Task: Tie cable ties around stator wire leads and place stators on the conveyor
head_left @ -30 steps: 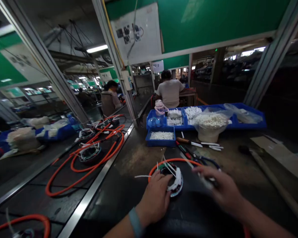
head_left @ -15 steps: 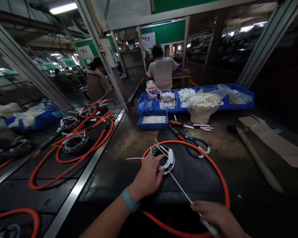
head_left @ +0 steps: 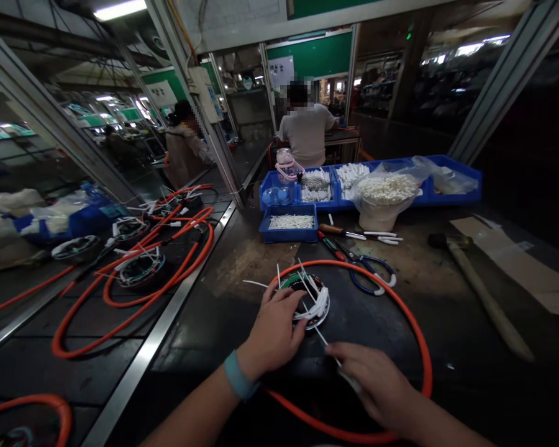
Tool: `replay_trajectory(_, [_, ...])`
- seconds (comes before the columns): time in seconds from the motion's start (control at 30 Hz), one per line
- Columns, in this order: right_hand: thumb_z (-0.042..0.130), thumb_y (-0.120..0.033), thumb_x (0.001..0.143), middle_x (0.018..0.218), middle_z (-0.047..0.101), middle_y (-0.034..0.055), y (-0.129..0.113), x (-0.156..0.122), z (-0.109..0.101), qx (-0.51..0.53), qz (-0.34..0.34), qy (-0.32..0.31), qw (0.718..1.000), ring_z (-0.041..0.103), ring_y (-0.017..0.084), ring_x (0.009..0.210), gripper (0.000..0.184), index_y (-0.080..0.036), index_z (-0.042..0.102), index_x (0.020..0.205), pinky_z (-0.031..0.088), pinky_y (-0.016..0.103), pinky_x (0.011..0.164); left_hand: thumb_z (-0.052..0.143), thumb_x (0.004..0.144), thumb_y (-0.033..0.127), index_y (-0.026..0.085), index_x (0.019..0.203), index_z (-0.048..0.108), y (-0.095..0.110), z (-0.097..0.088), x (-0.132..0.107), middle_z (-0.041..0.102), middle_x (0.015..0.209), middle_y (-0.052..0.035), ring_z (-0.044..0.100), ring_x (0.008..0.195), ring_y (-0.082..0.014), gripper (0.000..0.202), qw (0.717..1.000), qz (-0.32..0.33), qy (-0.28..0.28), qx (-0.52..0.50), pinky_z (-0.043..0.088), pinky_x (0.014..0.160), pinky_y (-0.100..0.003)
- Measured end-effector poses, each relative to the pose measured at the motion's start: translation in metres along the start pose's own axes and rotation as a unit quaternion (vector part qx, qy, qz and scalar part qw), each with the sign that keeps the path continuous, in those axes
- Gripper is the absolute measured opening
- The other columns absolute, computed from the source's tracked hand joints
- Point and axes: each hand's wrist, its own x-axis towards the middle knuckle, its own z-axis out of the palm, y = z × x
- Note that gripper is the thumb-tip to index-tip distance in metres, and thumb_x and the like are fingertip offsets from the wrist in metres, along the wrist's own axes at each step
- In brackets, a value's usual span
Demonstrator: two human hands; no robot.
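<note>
A round motor stator [head_left: 325, 306] with white sleeved leads lies on the dark bench in front of me. Over its left side my left hand [head_left: 276, 323] is closed, thumb at the near edge and fingers on the upper rim. A white cord [head_left: 322, 336] runs from the near side of the stator toward me. My right hand [head_left: 370, 375] pinches this cord close to the stator, and its lower end passes beneath the fingers. A thick orange cable [head_left: 412, 316] loops around the stator's right side and under my forearms.
Behind the stator are a small blue tray [head_left: 289, 228] of white pieces, blue bins [head_left: 468, 189] and a bagged tub [head_left: 377, 217]. Scissors [head_left: 371, 273] and a mallet [head_left: 487, 298] lie rightward. Left, more stators [head_left: 142, 270] with orange cables sit on a line. Co-workers are beyond.
My right hand has moved up and left along the white cord, closer to the stator. My left hand stays on the stator, its fingers a little more spread.
</note>
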Motion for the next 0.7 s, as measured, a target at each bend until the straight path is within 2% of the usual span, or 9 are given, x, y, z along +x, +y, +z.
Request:
replay_trajectory(0.07, [0.039, -0.005, 0.08, 0.107, 0.063, 0.0083, 0.005, 0.019, 0.012, 0.059, 0.074, -0.006, 0.996, 0.059, 0.016, 0.1, 0.027, -0.02, 0.051, 0.099, 0.048, 0.028, 0.084, 0.057, 0.074, 0.013, 0.019, 0.126, 0.041, 0.002, 0.008, -0.004, 0.063, 0.104, -0.0062, 0.051, 0.108, -0.0227, 0.054, 0.998, -0.029, 0.048, -0.043, 0.027, 0.103, -0.049])
replay_trajectory(0.13, [0.044, -0.011, 0.081, 0.092, 0.065, 0.0049, 0.01, 0.036, 0.02, 0.136, 0.173, 0.007, 0.975, 0.061, 0.016, 0.086, 0.016, -0.02, 0.053, 0.091, 0.049, 0.028, 0.077, 0.057, 0.074, 0.012, 0.02, 0.126, 0.043, 0.001, 0.015, -0.008, 0.065, 0.098, -0.0049, 0.054, 0.102, -0.0211, 0.054, 0.992, -0.037, 0.088, -0.087, 0.037, 0.096, -0.044])
replay_trajectory(0.2, [0.05, -0.018, 0.081, 0.083, 0.063, 0.0025, 0.015, 0.046, 0.025, 0.214, 0.251, 0.038, 0.943, 0.059, 0.016, 0.079, 0.006, -0.019, 0.054, 0.086, 0.048, 0.028, 0.074, 0.056, 0.076, 0.012, 0.022, 0.113, 0.055, -0.003, 0.02, -0.01, 0.065, 0.093, -0.0032, 0.055, 0.097, -0.0194, 0.039, 0.989, -0.004, 0.112, -0.099, 0.042, 0.09, -0.04])
replay_trajectory(0.27, [0.055, -0.022, 0.079, 0.084, 0.062, 0.0021, 0.017, 0.047, 0.027, 0.281, 0.29, 0.056, 0.913, 0.059, 0.017, 0.08, 0.007, -0.019, 0.054, 0.085, 0.048, 0.028, 0.075, 0.054, 0.079, 0.011, 0.023, 0.1, 0.063, -0.006, 0.023, -0.012, 0.066, 0.09, -0.0024, 0.055, 0.093, -0.0181, 0.026, 0.987, 0.053, 0.125, -0.083, 0.043, 0.087, -0.038])
replay_trajectory(0.33, [0.057, -0.021, 0.078, 0.087, 0.061, 0.0023, 0.016, 0.043, 0.026, 0.318, 0.299, 0.052, 0.898, 0.059, 0.017, 0.084, 0.01, -0.019, 0.053, 0.087, 0.047, 0.029, 0.078, 0.052, 0.079, 0.009, 0.023, 0.098, 0.065, -0.008, 0.024, -0.013, 0.066, 0.089, -0.003, 0.054, 0.091, -0.0179, 0.027, 0.984, 0.09, 0.142, -0.057, 0.044, 0.085, -0.038])
replay_trajectory(0.37, [0.057, -0.021, 0.078, 0.089, 0.061, 0.0027, 0.014, 0.04, 0.025, 0.318, 0.296, 0.046, 0.9, 0.058, 0.017, 0.086, 0.012, -0.019, 0.053, 0.089, 0.047, 0.029, 0.08, 0.052, 0.079, 0.008, 0.023, 0.099, 0.064, -0.008, 0.025, -0.014, 0.066, 0.09, -0.0035, 0.055, 0.09, -0.0179, 0.028, 0.983, 0.1, 0.149, -0.043, 0.044, 0.084, -0.039])
replay_trajectory(0.57, [0.05, -0.014, 0.079, 0.096, 0.062, 0.0045, 0.006, 0.024, 0.023, 0.223, 0.251, 0.008, 0.942, 0.057, 0.017, 0.089, 0.017, -0.019, 0.053, 0.096, 0.045, 0.031, 0.081, 0.048, 0.081, 0.009, 0.023, 0.106, 0.062, -0.005, 0.028, -0.019, 0.066, 0.095, -0.0045, 0.056, 0.09, -0.0176, 0.032, 0.982, 0.112, 0.148, 0.022, 0.041, 0.091, -0.044])
replay_trajectory(0.7, [0.049, -0.015, 0.08, 0.095, 0.062, 0.0043, 0.006, 0.023, 0.027, 0.226, 0.265, 0.024, 0.937, 0.057, 0.017, 0.088, 0.014, -0.02, 0.052, 0.092, 0.045, 0.031, 0.08, 0.047, 0.082, 0.01, 0.023, 0.106, 0.062, -0.004, 0.029, -0.02, 0.067, 0.096, -0.0043, 0.057, 0.091, -0.0177, 0.032, 0.984, 0.099, 0.141, 0.039, 0.04, 0.093, -0.045])
